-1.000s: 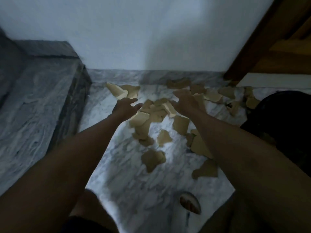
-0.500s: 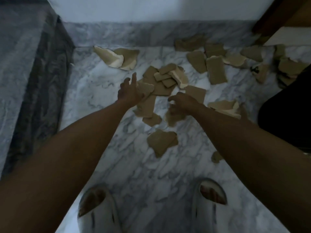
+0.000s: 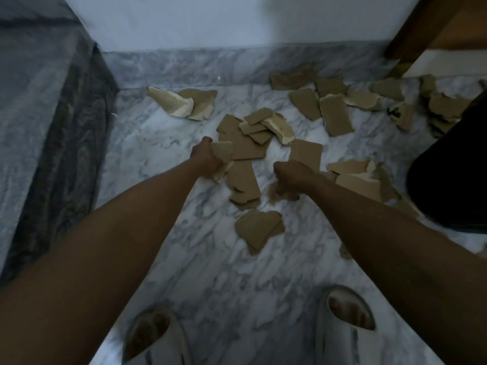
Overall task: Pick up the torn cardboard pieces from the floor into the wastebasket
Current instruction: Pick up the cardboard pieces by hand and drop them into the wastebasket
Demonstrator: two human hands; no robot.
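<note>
Head view: my left hand (image 3: 208,160) grips a ribbed cardboard piece (image 3: 222,151), and my right hand (image 3: 292,177) clutches torn scraps (image 3: 275,193) just above the marble floor (image 3: 210,259). More torn cardboard pieces (image 3: 259,127) lie scattered beyond and between both hands. A dark wastebasket (image 3: 453,175) stands right of my right hand.

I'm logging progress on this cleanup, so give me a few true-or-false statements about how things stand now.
1. The left hand grips a ribbed cardboard piece. True.
2. The right hand lies flat and open on the floor. False: it is curled round cardboard scraps.
3. The floor has been cleared of cardboard. False: many pieces remain.
4. The dark wastebasket stands at the right edge. True.
</note>
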